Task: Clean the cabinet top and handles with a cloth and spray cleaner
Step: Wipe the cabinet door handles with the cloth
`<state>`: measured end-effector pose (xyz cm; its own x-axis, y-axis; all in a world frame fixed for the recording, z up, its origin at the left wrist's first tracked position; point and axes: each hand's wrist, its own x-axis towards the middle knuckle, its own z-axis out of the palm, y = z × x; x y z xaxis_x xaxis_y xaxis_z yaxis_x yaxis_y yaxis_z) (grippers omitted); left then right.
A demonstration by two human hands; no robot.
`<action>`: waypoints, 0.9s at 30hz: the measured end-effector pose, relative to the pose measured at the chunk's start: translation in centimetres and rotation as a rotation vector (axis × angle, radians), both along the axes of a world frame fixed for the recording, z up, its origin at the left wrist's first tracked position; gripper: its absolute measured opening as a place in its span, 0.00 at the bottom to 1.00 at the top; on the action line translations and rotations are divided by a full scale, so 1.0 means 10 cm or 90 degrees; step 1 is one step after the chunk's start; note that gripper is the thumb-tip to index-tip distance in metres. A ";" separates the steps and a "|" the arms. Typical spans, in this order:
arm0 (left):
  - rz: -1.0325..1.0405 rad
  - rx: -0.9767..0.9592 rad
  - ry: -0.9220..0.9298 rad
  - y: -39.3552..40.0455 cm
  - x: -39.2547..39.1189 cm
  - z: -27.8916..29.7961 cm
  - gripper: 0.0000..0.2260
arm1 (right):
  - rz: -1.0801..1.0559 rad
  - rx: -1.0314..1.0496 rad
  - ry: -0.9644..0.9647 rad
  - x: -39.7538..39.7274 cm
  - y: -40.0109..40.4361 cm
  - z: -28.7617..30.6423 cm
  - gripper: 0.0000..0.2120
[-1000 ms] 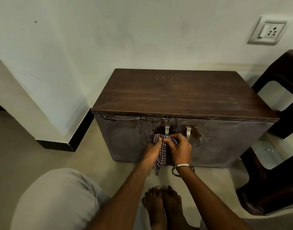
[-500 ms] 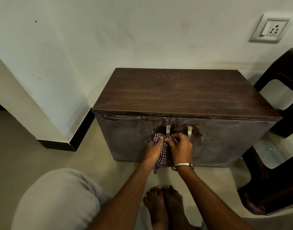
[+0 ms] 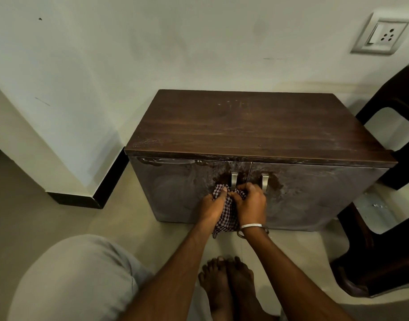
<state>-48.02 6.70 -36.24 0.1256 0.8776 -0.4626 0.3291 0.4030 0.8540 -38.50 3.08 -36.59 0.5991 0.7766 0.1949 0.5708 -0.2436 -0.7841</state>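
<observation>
A low dark wooden cabinet (image 3: 256, 126) stands against the wall, its two doors smeared with pale streaks. Two metal handles sit side by side at the door seam: the left handle (image 3: 234, 179) and the right handle (image 3: 265, 181). A checked cloth (image 3: 225, 216) is bunched around the lower end of the left handle. My left hand (image 3: 210, 205) and my right hand (image 3: 251, 202) both grip the cloth there, thumbs almost touching. No spray cleaner is in view.
A dark plastic chair (image 3: 388, 228) stands close to the cabinet's right side. A wall socket (image 3: 380, 35) is at the upper right. A wall corner with black skirting (image 3: 92, 200) juts out at the left. My knee (image 3: 71, 279) and bare feet (image 3: 226, 286) are below the hands.
Both hands stay on the cloth at the left handle, shifting only slightly. The bracelet on my right wrist has shifted a little.
</observation>
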 end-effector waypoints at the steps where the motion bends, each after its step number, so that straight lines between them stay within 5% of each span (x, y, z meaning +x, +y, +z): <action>1: -0.003 0.000 -0.002 0.00 0.00 -0.01 0.20 | -0.001 0.003 0.004 0.00 0.00 0.00 0.07; 27: -0.047 0.075 0.116 0.08 -0.01 -0.13 0.22 | -0.053 -0.066 0.026 -0.03 0.05 -0.04 0.07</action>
<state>-48.13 7.51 -37.51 0.1154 0.9184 -0.3784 0.5079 0.2728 0.8171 -38.78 3.58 -36.97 0.6677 0.7390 0.0900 0.5132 -0.3693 -0.7747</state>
